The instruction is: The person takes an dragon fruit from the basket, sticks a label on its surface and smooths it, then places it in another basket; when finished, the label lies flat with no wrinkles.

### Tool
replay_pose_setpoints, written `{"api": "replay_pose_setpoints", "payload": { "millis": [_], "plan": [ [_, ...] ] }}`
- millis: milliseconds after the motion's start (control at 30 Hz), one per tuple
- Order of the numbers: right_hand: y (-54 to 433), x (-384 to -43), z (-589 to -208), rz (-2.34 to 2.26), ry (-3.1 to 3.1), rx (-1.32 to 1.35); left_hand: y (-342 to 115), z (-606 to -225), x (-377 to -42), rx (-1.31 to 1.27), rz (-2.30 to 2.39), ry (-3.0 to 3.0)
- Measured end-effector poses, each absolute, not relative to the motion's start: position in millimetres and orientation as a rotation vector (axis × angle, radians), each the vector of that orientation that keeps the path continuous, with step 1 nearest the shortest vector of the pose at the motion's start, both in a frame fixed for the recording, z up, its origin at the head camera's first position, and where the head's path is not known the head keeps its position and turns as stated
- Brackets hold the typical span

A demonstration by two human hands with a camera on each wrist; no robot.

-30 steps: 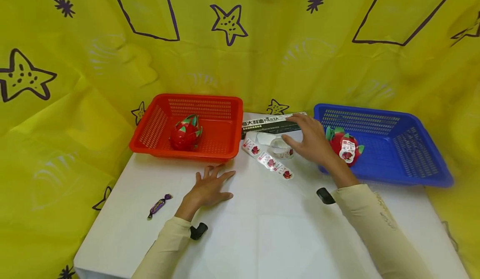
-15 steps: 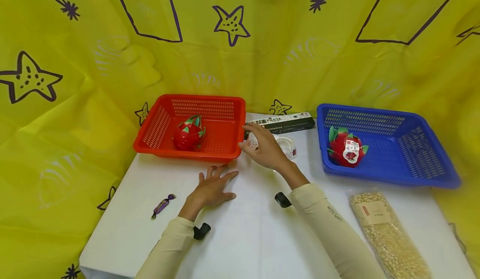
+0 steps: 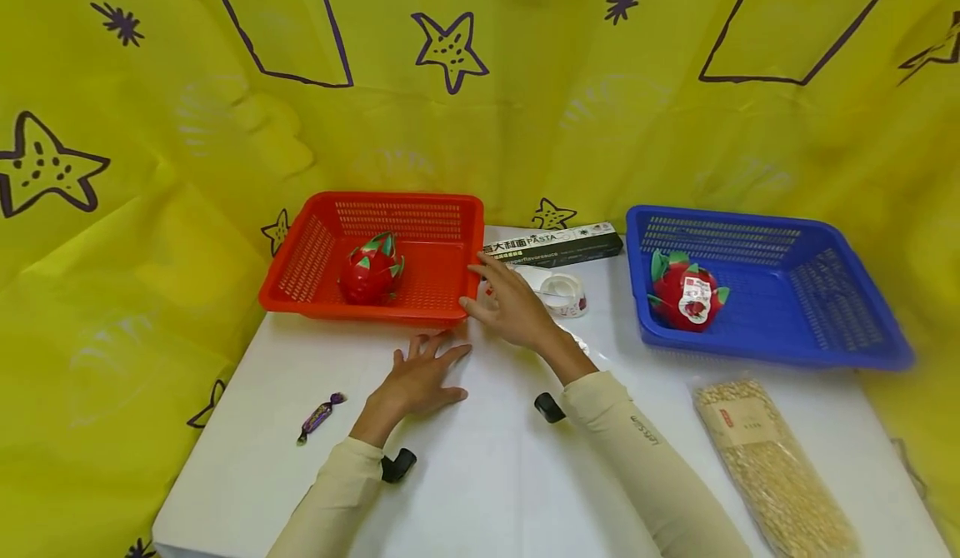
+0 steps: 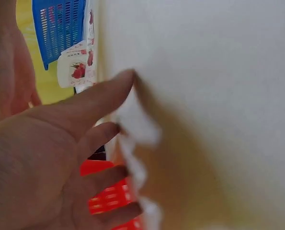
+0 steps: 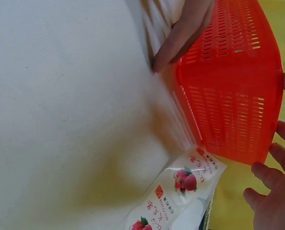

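My right hand [image 3: 517,304] touches the right rim of the red plastic basket [image 3: 435,273] with its fingertips, fingers spread; the right wrist view shows these fingers [image 5: 271,175] along the rim. Inside that basket sits a red dragon fruit [image 3: 367,275] with green tips. In front of the basket, my left hand [image 3: 420,381] rests on the white table, fingers spread and holding nothing. Beside my right hand lies a roll of dragon fruit stickers [image 3: 568,298], its loose strip [image 5: 183,179] partly hidden by the hand in the head view.
A blue basket [image 3: 787,291] at right holds a dragon fruit [image 3: 684,298] bearing a sticker. Between the baskets lies a black-and-white pasta box [image 3: 581,246]. A clear bag of pale grains or beans [image 3: 776,462] lies front right, a purple wrapped candy [image 3: 320,418] front left.
My right hand has moved left, from above the sticker roll near the blue basket to the red basket's right rim. The bag at right has come into sight. My left hand stays put.
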State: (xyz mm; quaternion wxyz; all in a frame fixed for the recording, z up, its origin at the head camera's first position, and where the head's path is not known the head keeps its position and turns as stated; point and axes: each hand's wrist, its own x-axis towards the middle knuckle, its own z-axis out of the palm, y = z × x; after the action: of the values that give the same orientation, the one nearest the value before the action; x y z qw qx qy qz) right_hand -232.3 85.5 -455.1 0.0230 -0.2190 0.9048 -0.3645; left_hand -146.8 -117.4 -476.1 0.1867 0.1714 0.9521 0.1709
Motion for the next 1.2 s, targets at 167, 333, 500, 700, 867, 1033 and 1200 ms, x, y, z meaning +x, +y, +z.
{"api": "replay_pose_setpoints", "payload": {
  "millis": [167,333,500,700,867,1033,1200],
  "plan": [
    [81.5,-230.8,-458.0,-1.112,2.829,-0.69,-128.1,-452.3,-144.0,0.567,0.606,2.542],
    [79.6,-230.7,-460.4,-1.101,2.854,-0.702,-143.9,-408.3,-152.8,0.679,0.877,2.406],
    [79.1,-230.9,-462.7,-1.09,2.855,-0.683,-164.3,-380.6,-185.7,0.659,0.989,2.585],
    [79.0,-231.5,-463.9,-1.093,2.86,-0.659,-194.0,-381.2,-241.9,0.395,0.703,2.881],
    [80.1,-231.4,-462.1,-1.095,2.857,-0.633,-209.4,-389.6,-272.2,0.253,0.569,2.803],
    [80.8,-231.2,-461.8,-1.069,2.856,-0.614,-210.7,-392.8,-282.5,0.223,0.468,2.731],
    [81.1,-230.2,-462.0,-1.038,2.864,-0.595,-207.4,-398.7,-287.6,0.195,0.386,2.707]
  ]
}}
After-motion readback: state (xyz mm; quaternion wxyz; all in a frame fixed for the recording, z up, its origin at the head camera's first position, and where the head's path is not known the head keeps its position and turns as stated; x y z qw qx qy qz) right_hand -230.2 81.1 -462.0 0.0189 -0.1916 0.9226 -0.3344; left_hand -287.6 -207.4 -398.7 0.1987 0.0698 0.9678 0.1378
